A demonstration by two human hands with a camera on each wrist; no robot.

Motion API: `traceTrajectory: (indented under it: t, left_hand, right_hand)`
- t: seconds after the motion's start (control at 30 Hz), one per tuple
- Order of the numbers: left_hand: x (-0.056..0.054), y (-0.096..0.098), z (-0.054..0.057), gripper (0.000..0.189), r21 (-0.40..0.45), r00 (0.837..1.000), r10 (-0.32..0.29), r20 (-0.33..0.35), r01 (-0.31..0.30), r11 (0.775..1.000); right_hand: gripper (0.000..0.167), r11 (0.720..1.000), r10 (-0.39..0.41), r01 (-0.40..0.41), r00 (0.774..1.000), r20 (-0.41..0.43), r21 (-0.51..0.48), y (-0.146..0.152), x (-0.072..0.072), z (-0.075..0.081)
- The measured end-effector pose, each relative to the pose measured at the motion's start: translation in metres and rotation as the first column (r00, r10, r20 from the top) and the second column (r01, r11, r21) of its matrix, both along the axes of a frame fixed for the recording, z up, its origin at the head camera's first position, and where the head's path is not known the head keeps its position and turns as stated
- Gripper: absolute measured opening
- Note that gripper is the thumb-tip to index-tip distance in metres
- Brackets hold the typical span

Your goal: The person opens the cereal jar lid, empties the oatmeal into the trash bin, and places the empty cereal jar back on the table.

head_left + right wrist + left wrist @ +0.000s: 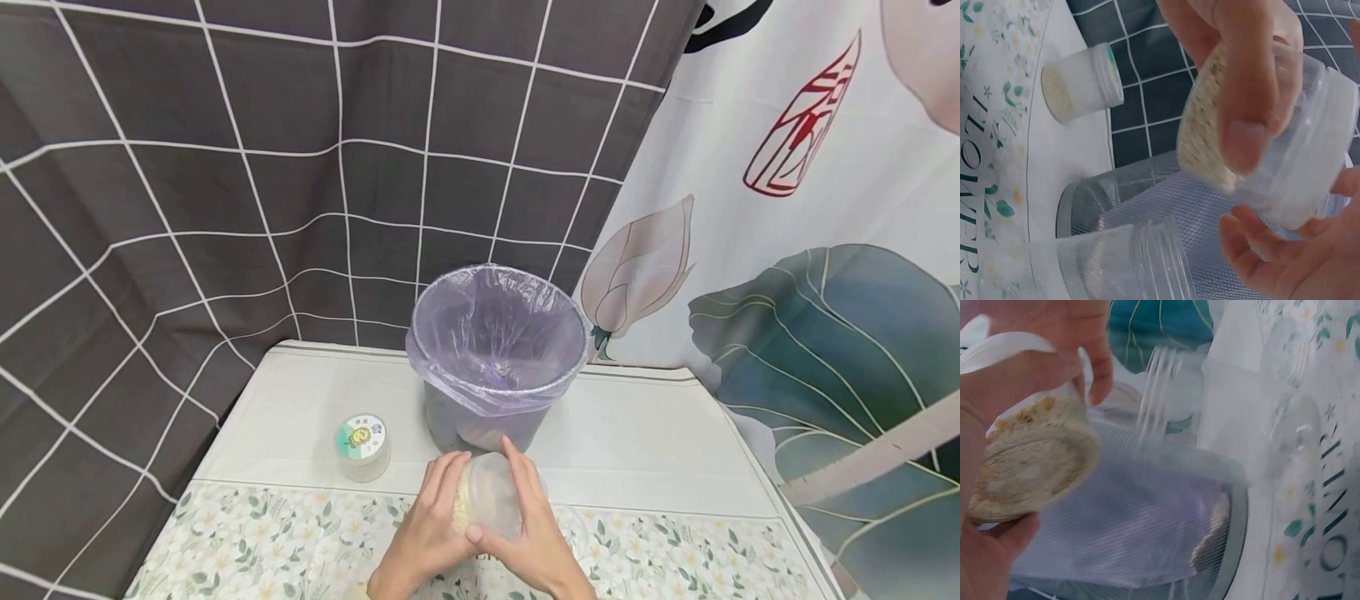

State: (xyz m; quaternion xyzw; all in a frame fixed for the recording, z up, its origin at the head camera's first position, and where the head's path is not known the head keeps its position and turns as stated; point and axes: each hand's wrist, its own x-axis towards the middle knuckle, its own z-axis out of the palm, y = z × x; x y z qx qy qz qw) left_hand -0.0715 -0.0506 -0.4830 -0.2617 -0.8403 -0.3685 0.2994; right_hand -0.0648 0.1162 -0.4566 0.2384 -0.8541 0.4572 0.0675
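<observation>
A clear plastic jar [462, 503] partly filled with pale flakes lies tilted on its side between both hands. My left hand [426, 527] grips the filled end, its thumb across the jar wall in the right wrist view. At the other end is a frosted white lid [1334, 125]. Around that lid curl the fingers and thumb of my right hand [534, 532]. Whether the lid is loose cannot be seen. Beside the hands, an open clear jar [1129, 262] stands on the table; in the head view the hands mostly cover it.
A wastebasket [480, 425] lined with a purple bag [498, 333] stands just beyond the hands. To the left is another jar [363, 450] with a labelled green-and-white lid. A floral cloth [255, 533] covers the table's front. Dark checked curtain [262, 192] hangs behind.
</observation>
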Motion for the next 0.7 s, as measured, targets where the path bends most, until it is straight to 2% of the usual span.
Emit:
traceTrajectory:
  t: [0.13,0.27,0.4,0.7]
  left_hand:
    - [0.000,0.007,-0.001,0.089,-0.005,0.991,0.059,-0.118,-0.060,0.998]
    - [0.002,0.012,-0.004,0.086,-0.001,0.978,0.109,-0.176,-0.110,0.994]
    - [0.002,0.015,-0.008,0.084,0.022,0.969,0.117,-0.218,-0.115,0.993]
    - [0.001,0.018,-0.010,0.086,0.024,0.960,0.101,-0.259,-0.098,0.995]
  right_hand:
    - [0.097,0.999,-0.048,0.048,0.999,0.022,-0.008,-0.003,0.000,-0.001]
    - [0.091,0.994,-0.102,0.106,0.991,0.081,-0.039,-0.008,0.002,-0.001]
    - [0.086,0.986,-0.134,0.145,0.983,0.128,-0.078,-0.012,0.005,-0.001]
    - [0.082,0.976,-0.177,0.194,0.971,0.158,-0.097,-0.017,0.007,0.002]
